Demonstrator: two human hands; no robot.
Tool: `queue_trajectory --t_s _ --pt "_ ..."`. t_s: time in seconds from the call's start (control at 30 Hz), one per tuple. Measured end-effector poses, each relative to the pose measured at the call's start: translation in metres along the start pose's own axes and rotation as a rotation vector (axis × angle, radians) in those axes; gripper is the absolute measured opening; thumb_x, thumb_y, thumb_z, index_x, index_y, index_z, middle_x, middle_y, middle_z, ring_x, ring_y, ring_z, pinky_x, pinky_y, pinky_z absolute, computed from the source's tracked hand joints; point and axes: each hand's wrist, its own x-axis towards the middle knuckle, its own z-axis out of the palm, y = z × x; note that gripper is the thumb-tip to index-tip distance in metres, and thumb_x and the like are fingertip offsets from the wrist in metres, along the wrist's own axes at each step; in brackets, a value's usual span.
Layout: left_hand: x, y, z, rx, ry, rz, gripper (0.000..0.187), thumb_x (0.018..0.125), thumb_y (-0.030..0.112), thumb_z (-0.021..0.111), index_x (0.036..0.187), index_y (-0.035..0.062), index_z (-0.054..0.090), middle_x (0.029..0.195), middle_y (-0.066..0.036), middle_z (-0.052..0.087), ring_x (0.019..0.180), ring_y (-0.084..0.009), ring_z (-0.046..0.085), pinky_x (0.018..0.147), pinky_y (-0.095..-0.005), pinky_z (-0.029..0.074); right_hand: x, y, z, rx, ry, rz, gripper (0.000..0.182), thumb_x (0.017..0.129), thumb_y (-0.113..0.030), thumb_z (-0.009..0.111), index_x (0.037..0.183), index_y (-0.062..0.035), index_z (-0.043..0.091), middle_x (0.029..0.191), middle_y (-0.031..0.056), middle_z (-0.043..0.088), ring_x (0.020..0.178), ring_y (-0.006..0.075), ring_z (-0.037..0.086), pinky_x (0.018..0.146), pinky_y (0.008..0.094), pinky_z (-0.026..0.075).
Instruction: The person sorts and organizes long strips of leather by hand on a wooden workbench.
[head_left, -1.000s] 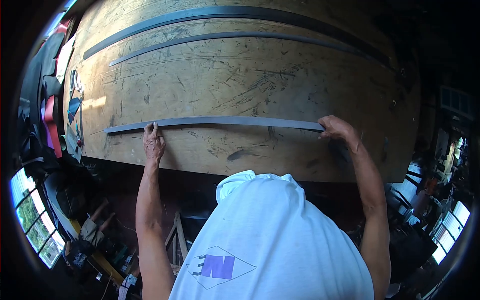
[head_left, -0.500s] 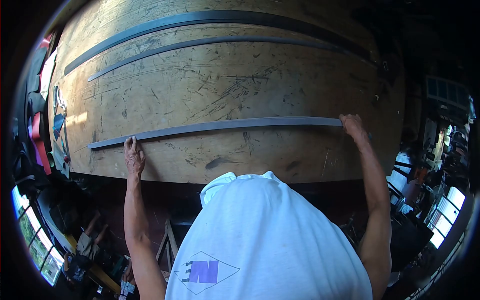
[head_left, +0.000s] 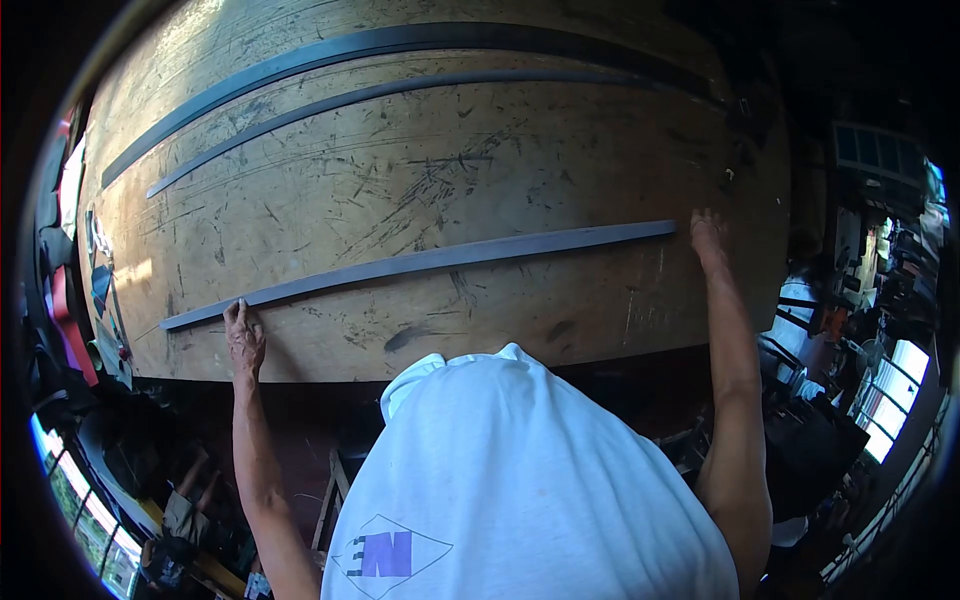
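Note:
A long grey strip (head_left: 420, 262) lies slantwise across the worn wooden table (head_left: 330, 345), its right end farther from me. Near its left end, my left hand (head_left: 246, 338) grips the near edge between fingers and thumb. My right hand (head_left: 707, 238) is just past the strip's right end, apart from it, with the fingers loosely spread and nothing seen in them. Farther back lie a thin dark strip (head_left: 330, 103) and a wider dark strip (head_left: 300, 55), both looking curved through the lens.
Scraps and small items (head_left: 102, 280) lie along the table's left edge. Red material (head_left: 68, 325) is beyond that edge. A barred window (head_left: 895, 400) is at the right. People are partly visible at the lower left (head_left: 185, 500).
My right hand has let go of the grey strip's right end and stands apart from it. My left hand stays at the left end. The whole view has turned slightly.

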Motion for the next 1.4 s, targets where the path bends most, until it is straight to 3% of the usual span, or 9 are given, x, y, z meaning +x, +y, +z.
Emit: queue_trajectory --t_s 0.07,0.17,0.3,0.4,0.53,0.8,1.07,1.2,1.4 --pt "0.007 0.020 -0.016 0.080 -0.091 -0.105 0.061 0.076 0.005 0.058 0.136 -0.0019 0.048 0.138 -0.023 0.044 0.131 -0.0374 0.042 0.110 -0.0435 0.035 -0.012 -0.012 -0.010 0.075 0.053 -0.167 0.056 0.075 -0.002 0.068 0.129 -0.0096 0.055 0.128 0.0129 0.055 0.121 0.0345 0.051 0.101 0.0471 0.042" --pt "0.007 0.056 0.004 0.363 0.212 0.030 0.061 0.078 0.010 0.059 0.136 -0.0019 0.047 0.139 -0.023 0.045 0.133 -0.0377 0.040 0.111 -0.0465 0.031 -0.037 -0.038 -0.035 0.262 0.093 -0.401 0.061 0.073 -0.003 0.072 0.130 -0.0083 0.053 0.128 0.0130 0.054 0.121 0.0327 0.050 0.101 0.0450 0.041" --pt "-0.004 0.204 0.010 -0.034 0.029 0.359 0.066 0.081 0.017 0.066 0.140 0.0013 0.041 0.143 -0.023 0.040 0.136 -0.0382 0.035 0.115 -0.0482 0.025 -0.062 -0.086 -0.041 0.489 0.231 -0.665 0.067 0.070 -0.009 0.078 0.131 -0.0059 0.051 0.128 0.0124 0.052 0.122 0.0311 0.048 0.101 0.0432 0.040" --pt "-0.013 0.302 0.029 -0.095 -0.072 0.640 0.071 0.080 0.020 0.068 0.142 0.0022 0.038 0.142 -0.021 0.041 0.136 -0.0365 0.036 0.116 -0.0479 0.024 -0.074 -0.133 -0.056 0.597 0.322 -0.828 0.070 0.070 -0.013 0.079 0.133 -0.0041 0.048 0.129 0.0130 0.051 0.122 0.0315 0.048 0.102 0.0435 0.040" --pt "-0.009 0.367 0.056 -0.072 0.004 0.705 0.042 0.083 0.015 0.059 0.123 0.0000 0.053 0.114 -0.017 0.054 0.113 -0.0335 0.050 0.098 -0.0448 0.039 -0.077 -0.169 -0.064 0.648 0.318 -0.862 0.062 0.070 -0.014 0.079 0.126 -0.0056 0.053 0.121 0.0120 0.053 0.115 0.0309 0.051 0.097 0.0430 0.043" --pt "0.001 0.372 0.075 -0.119 -0.010 0.659 0.019 0.082 0.008 0.055 0.100 0.0054 0.059 0.101 -0.014 0.054 0.100 -0.0331 0.052 0.086 -0.0438 0.043 -0.065 -0.181 -0.047 0.650 0.336 -0.837 0.036 0.071 -0.013 0.079 0.100 -0.0055 0.059 0.101 0.0094 0.058 0.102 0.0288 0.056 0.086 0.0417 0.048" --pt "-0.003 0.350 0.059 0.015 0.015 0.607 0.026 0.080 0.010 0.058 0.105 0.0044 0.056 0.104 -0.015 0.054 0.105 -0.0320 0.052 0.088 -0.0428 0.043 -0.037 -0.091 -0.021 0.655 0.292 -0.765 0.064 0.063 -0.008 0.082 0.120 -0.0065 0.055 0.112 0.0137 0.055 0.106 0.0351 0.054 0.088 0.0445 0.046" --pt "-0.004 0.326 0.046 0.110 0.007 0.524 0.026 0.080 0.010 0.058 0.105 0.0029 0.056 0.105 -0.015 0.054 0.106 -0.0310 0.052 0.091 -0.0411 0.041 -0.012 -0.032 -0.010 0.614 0.269 -0.730 0.054 0.063 0.001 0.077 0.112 -0.0046 0.053 0.107 0.0154 0.053 0.103 0.0381 0.052 0.086 0.0474 0.044" --pt "-0.004 0.319 0.046 0.119 -0.021 0.480 0.026 0.081 0.010 0.056 0.105 0.0024 0.056 0.103 -0.015 0.053 0.105 -0.0296 0.052 0.090 -0.0399 0.041 -0.004 -0.022 0.007 0.531 0.201 -0.761 0.044 0.068 0.004 0.072 0.108 -0.0026 0.055 0.108 0.0177 0.054 0.106 0.0401 0.052 0.089 0.0484 0.044"
